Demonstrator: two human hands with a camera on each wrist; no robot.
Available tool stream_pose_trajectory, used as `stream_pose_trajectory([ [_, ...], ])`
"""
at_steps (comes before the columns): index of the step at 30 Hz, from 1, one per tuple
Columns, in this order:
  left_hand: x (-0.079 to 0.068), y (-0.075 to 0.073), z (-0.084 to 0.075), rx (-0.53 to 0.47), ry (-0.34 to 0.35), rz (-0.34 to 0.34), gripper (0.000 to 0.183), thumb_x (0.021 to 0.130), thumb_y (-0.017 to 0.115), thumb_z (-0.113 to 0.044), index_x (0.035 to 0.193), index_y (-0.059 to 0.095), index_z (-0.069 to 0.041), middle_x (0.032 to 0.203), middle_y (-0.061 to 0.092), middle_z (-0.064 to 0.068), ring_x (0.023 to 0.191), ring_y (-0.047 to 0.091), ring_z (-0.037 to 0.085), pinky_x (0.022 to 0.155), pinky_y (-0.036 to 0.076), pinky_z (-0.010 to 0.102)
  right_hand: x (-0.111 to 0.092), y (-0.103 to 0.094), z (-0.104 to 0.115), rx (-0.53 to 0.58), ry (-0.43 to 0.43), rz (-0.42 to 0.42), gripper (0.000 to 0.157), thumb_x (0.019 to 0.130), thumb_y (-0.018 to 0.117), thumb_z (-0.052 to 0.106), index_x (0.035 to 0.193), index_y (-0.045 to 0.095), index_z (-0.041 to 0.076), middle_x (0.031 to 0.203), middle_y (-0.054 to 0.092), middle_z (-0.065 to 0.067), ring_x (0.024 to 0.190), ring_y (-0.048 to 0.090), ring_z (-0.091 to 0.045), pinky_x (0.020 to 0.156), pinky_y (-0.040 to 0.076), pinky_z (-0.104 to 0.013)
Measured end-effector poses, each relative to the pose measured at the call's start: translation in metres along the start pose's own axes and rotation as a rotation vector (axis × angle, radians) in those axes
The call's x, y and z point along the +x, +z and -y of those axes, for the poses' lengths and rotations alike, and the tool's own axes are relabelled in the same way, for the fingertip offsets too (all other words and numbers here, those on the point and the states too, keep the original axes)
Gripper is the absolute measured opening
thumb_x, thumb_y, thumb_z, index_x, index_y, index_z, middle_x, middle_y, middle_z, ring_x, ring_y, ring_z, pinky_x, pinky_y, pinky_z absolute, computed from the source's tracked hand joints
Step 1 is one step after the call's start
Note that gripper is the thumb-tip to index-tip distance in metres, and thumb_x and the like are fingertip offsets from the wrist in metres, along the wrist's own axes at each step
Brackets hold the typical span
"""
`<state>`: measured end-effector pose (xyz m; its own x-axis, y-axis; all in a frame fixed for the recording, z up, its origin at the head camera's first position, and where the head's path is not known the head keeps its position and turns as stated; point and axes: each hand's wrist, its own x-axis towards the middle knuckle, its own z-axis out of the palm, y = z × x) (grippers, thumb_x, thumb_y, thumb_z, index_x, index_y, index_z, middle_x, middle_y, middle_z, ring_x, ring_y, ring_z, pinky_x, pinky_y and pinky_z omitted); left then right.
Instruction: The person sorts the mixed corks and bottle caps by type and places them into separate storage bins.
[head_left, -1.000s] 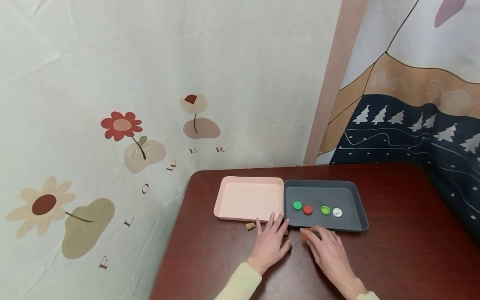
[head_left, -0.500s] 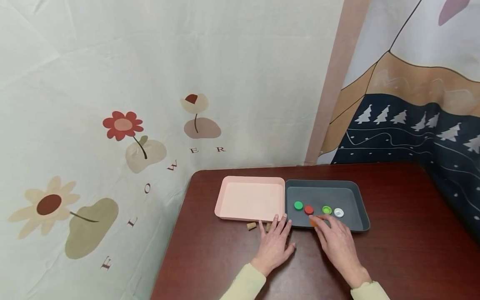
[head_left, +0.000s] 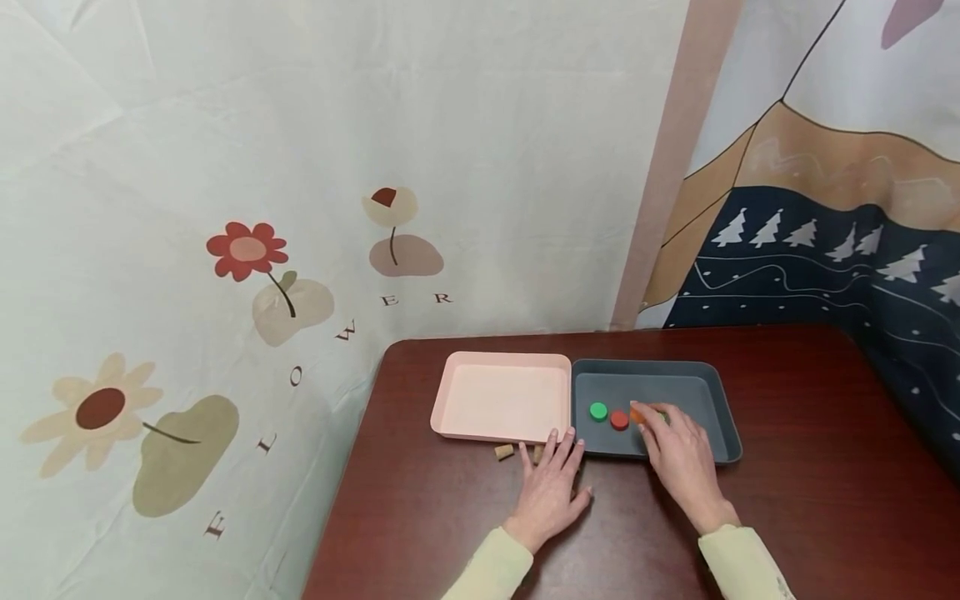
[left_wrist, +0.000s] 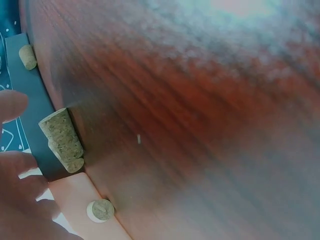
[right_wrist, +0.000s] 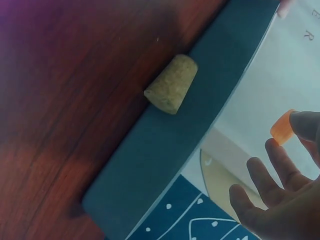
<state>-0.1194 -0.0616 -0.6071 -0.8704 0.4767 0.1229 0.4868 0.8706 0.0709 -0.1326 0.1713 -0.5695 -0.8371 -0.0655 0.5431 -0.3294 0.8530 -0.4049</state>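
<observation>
My right hand (head_left: 684, 458) pinches an orange cap (right_wrist: 281, 128) between thumb and finger above the gray tray (head_left: 701, 393), a red cap (head_left: 619, 421) just left of my grip; farther left, my left hand (head_left: 546, 493), fingers apart, hovers near a cork (head_left: 504, 452) and the pink tray (head_left: 502, 396).

Pale yellow-green left sleeve (head_left: 491, 566), matching right sleeve (head_left: 745, 562)
Left at six o'clock, right past four; both are long.
</observation>
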Motion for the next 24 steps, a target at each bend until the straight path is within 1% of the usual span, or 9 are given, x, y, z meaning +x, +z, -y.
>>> stream_pose_trajectory([
  [5, 0.000, 0.001, 0.001, 0.002, 0.007, -0.007, 0.069, 0.097, 0.064, -0.052, 0.156, 0.049, -0.019, 0.166, 0.036, 0.001, 0.154, 0.030, 0.028, 0.108, 0.029, 0.077, 0.009, 0.007, -0.010, -0.002, 0.009, 0.008, 0.046, 0.085, 0.081, 0.002, 0.129, 0.070, 0.010, 0.113, 0.065, -0.020, 0.101, 0.063, -0.043, 0.083, 0.048, -0.068],
  [11, 0.000, 0.003, 0.002, 0.010, 0.006, 0.005, 0.070, 0.097, 0.064, -0.053, 0.157, 0.048, -0.020, 0.167, 0.035, 0.001, 0.154, 0.029, 0.027, 0.108, 0.028, 0.077, 0.017, 0.016, -0.021, -0.007, 0.035, 0.048, 0.045, 0.088, 0.080, 0.003, 0.131, 0.070, 0.010, 0.115, 0.064, -0.021, 0.101, 0.062, -0.045, 0.086, 0.046, -0.069],
  [15, 0.000, 0.002, 0.002, 0.011, 0.007, 0.009, 0.070, 0.097, 0.063, -0.053, 0.157, 0.047, -0.020, 0.167, 0.034, 0.001, 0.154, 0.029, 0.027, 0.108, 0.029, 0.077, 0.024, 0.020, -0.026, -0.037, 0.039, 0.102, 0.040, 0.090, 0.078, 0.006, 0.129, 0.070, 0.010, 0.112, 0.065, -0.021, 0.098, 0.063, -0.044, 0.085, 0.047, -0.069],
  [19, -0.001, 0.002, 0.002, 0.018, 0.012, -0.005, 0.070, 0.097, 0.063, -0.053, 0.157, 0.048, -0.020, 0.167, 0.035, 0.001, 0.154, 0.030, 0.027, 0.107, 0.030, 0.077, 0.033, 0.021, -0.032, -0.089, 0.022, 0.171, 0.037, 0.092, 0.077, 0.007, 0.128, 0.070, 0.009, 0.111, 0.065, -0.021, 0.095, 0.064, -0.044, 0.081, 0.048, -0.067],
  [24, -0.002, 0.003, 0.002, 0.016, 0.011, -0.014, 0.070, 0.097, 0.063, -0.053, 0.157, 0.048, -0.019, 0.167, 0.035, 0.001, 0.154, 0.030, 0.026, 0.108, 0.029, 0.077, 0.040, 0.023, -0.038, -0.119, 0.033, 0.265, 0.035, 0.096, 0.073, 0.010, 0.130, 0.070, 0.010, 0.114, 0.065, -0.021, 0.099, 0.064, -0.044, 0.081, 0.047, -0.066],
])
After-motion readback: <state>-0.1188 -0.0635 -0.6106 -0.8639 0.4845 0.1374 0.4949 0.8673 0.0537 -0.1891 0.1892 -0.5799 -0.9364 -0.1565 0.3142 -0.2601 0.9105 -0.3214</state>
